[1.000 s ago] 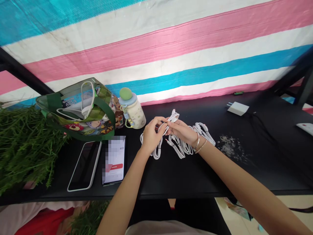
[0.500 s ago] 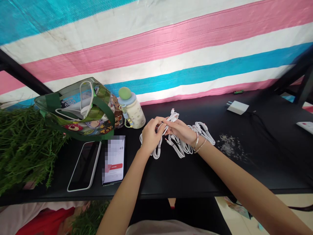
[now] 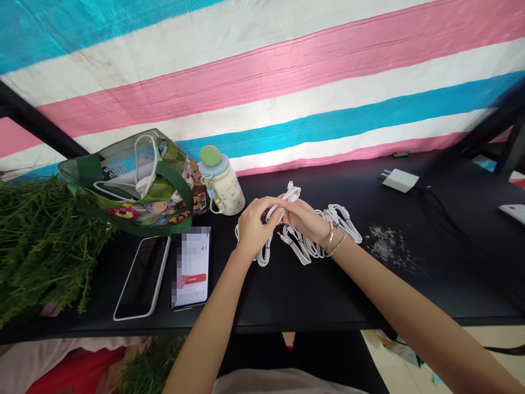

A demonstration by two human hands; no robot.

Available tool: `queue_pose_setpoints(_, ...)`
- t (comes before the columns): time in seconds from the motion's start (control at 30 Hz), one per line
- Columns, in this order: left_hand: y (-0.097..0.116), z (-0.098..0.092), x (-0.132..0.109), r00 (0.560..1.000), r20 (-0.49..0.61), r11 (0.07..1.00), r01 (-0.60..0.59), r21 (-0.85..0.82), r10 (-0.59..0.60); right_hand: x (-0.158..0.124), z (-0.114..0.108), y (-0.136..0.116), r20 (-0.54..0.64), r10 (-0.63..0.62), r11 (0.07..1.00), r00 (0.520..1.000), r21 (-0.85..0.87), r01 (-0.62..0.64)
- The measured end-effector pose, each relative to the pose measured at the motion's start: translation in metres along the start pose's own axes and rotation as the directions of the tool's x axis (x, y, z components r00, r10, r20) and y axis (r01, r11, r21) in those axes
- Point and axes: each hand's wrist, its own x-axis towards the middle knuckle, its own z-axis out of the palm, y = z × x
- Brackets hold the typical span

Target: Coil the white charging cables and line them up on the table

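White charging cables lie in loose, glossy rubber coils on a black table, directly under and just right of the hands. The left hand is closed, its fingers curled over a looped cable and pinching it. The right hand meets it from the other side, partly closed, its fingers pressed against the same smooth loop, and a small plug end sticks up beyond them. Two thin metal bangles circle the right wrist.

Left of the hands, a phone in a pale case lies face up beside a second phone, whose lit screen is blurred. Farther on stand a cream bottle with a round green lid and a clear green cartoon-print tote bag, with a heap of spiky green stems at the table's left end. To the right are scattered pale specks and a white plug charger with a black cord. A striped plastic sheet in pink, white and blue hangs behind the table.
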Motion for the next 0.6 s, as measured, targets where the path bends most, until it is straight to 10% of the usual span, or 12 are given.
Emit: queue_pose_setpoints(0.6,0.007,0.0022,0.0024,0.947,0.001,0.91,0.309,-0.276,-0.321,0.0012,0.0019,0.0052,-0.005,-0.163,0.963,0.987,-0.217,0.158)
